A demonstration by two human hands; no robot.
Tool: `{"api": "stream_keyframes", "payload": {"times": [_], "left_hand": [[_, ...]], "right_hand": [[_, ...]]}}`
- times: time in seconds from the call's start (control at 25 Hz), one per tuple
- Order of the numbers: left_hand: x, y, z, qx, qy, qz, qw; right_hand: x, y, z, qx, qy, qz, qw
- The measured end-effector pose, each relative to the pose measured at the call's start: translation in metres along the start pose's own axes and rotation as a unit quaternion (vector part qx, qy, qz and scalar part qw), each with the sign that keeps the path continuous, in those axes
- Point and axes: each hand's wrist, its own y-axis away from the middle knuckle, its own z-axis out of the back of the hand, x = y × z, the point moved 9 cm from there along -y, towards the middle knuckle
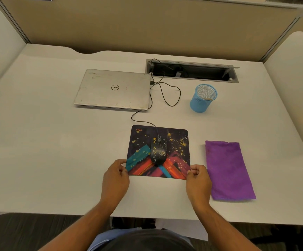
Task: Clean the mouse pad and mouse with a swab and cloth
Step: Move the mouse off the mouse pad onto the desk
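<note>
On the white worktop (56, 160), the left hand (117, 175) pinches the pad (176, 151) at its 7 o'clock corner, and the right hand (197, 178) pinches the 5 o'clock corner, fingers closed on the edge. The mouse (158, 151) sits on the pad's middle. The cloth (228, 169) lies at 3 o'clock; a blue cup (202, 98) holding a swab (208, 98) stands at 1 o'clock, a laptop (113, 89) at 11.
</note>
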Motion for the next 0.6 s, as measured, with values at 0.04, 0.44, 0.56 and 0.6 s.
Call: {"api": "stream_keyframes", "payload": {"times": [0.04, 0.44, 0.56, 0.6], "left_hand": [[0.000, 0.000, 0.001, 0.001, 0.003, 0.000, 1.000], [0.014, 0.022, 0.007, 0.010, -0.007, 0.009, 1.000], [0.017, 0.027, 0.008, 0.010, -0.015, 0.013, 1.000], [0.017, 0.028, 0.008, 0.012, -0.017, 0.013, 1.000]], "right_hand": [[0.000, 0.000, 0.000, 0.003, -0.002, 0.002, 1.000], [-0.015, 0.017, 0.005, 0.023, 0.007, 0.006, 1.000], [-0.019, 0.021, 0.006, 0.020, 0.011, 0.005, 1.000], [-0.019, 0.022, 0.006, 0.020, 0.012, 0.004, 1.000]]}}
